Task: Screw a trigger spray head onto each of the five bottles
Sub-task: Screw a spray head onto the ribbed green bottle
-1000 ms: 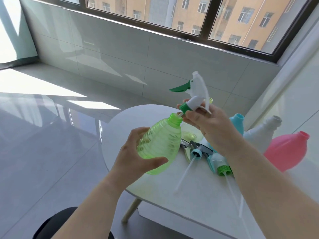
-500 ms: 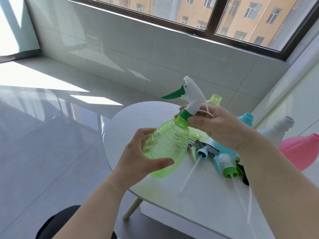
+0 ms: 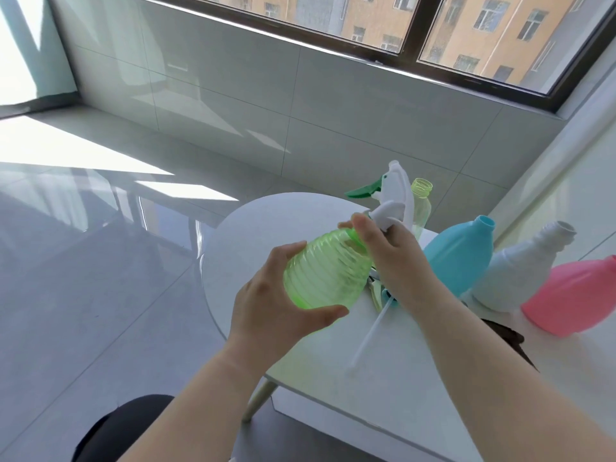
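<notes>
My left hand (image 3: 270,301) grips the ribbed body of a clear green bottle (image 3: 328,266), held tilted above the table's near left edge. A white spray head with a green trigger (image 3: 391,195) sits on the bottle's neck, and my right hand (image 3: 390,261) wraps around its collar, hiding the collar and the neck. Behind stand a pale yellow-green bottle (image 3: 420,205), a blue bottle (image 3: 461,255), a white bottle (image 3: 520,271) and a pink bottle (image 3: 580,295), all with open necks.
The white table (image 3: 383,388) has a rounded left end. Loose spray heads lie under my right wrist, one with a long white dip tube (image 3: 368,335). A tiled wall and window stand behind; grey floor lies to the left.
The spray head came down from beside the green bottle's mouth onto its neck. My right hand has shifted down over the collar, and the bottle has tilted further over.
</notes>
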`<state>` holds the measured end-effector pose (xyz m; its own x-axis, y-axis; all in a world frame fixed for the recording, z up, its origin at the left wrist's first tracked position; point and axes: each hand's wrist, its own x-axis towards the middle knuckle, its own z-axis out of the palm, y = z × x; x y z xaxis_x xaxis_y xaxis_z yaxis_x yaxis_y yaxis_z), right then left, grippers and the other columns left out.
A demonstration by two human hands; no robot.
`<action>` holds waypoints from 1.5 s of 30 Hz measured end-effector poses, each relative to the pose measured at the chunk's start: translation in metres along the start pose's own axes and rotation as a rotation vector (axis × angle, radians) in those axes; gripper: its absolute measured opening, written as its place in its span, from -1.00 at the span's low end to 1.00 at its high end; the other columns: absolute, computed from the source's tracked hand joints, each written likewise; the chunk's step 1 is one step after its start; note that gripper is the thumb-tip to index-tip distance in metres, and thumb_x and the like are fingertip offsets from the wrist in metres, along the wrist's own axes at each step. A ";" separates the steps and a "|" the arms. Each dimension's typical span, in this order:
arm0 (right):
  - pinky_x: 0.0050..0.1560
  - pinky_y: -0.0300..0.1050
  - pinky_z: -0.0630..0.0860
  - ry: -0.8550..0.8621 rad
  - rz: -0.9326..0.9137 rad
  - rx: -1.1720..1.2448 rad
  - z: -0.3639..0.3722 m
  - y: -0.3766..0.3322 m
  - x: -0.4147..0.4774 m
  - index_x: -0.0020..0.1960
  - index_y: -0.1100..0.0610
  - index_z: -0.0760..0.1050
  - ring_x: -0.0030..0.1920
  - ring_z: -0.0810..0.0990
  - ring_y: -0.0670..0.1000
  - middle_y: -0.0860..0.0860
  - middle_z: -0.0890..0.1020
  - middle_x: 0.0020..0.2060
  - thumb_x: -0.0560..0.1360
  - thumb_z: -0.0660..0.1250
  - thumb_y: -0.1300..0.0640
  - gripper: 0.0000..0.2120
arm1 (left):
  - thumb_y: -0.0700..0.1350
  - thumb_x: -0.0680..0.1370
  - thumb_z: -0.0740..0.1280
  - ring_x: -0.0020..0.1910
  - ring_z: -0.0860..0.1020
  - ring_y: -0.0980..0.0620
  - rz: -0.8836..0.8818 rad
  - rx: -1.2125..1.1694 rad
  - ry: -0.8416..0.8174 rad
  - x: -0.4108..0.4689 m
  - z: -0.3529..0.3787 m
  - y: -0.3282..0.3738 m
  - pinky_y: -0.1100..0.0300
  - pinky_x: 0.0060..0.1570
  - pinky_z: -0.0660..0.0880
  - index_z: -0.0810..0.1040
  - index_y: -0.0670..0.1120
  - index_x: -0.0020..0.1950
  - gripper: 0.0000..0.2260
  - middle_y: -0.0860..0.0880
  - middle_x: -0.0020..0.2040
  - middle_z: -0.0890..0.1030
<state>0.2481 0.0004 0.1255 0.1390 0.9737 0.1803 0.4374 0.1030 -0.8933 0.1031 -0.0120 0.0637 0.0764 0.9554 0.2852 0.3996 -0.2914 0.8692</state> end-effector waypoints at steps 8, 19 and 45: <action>0.26 -0.07 0.41 -0.294 0.061 0.527 -0.002 0.001 -0.001 0.01 -0.01 0.46 0.11 0.53 -0.08 -0.12 0.60 0.00 0.34 0.24 0.08 -0.76 | 0.16 0.01 0.49 0.09 0.50 0.08 -0.061 -0.145 -0.076 0.006 -0.004 -0.002 0.10 0.09 0.43 0.29 0.29 -0.08 -0.42 0.36 -0.05 0.44; 0.01 -0.26 0.49 -0.129 0.029 0.300 0.007 0.001 -0.005 -0.10 -0.08 0.46 -0.11 0.57 -0.23 -0.12 0.61 -0.07 0.38 0.35 0.03 -0.88 | 0.13 0.01 0.48 0.01 0.47 0.32 -0.046 -0.204 -0.092 0.003 0.003 -0.006 0.26 -0.03 0.43 0.31 0.30 -0.08 -0.44 0.35 -0.08 0.48; 0.14 0.01 0.48 -0.051 0.018 0.469 0.012 -0.008 -0.005 -0.07 0.08 0.48 -0.09 0.55 -0.03 0.01 0.61 -0.11 0.42 0.30 0.22 -0.90 | 0.18 -0.06 0.45 -0.09 0.57 0.25 -0.082 -0.458 -0.078 0.004 0.007 -0.007 0.32 -0.19 0.50 0.35 0.26 -0.09 -0.41 0.20 -0.06 0.54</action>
<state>0.2334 -0.0027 0.1266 0.0936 0.9838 0.1528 -0.0145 0.1548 -0.9878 0.1073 -0.0055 0.0559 0.1372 0.9717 0.1922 -0.0358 -0.1890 0.9813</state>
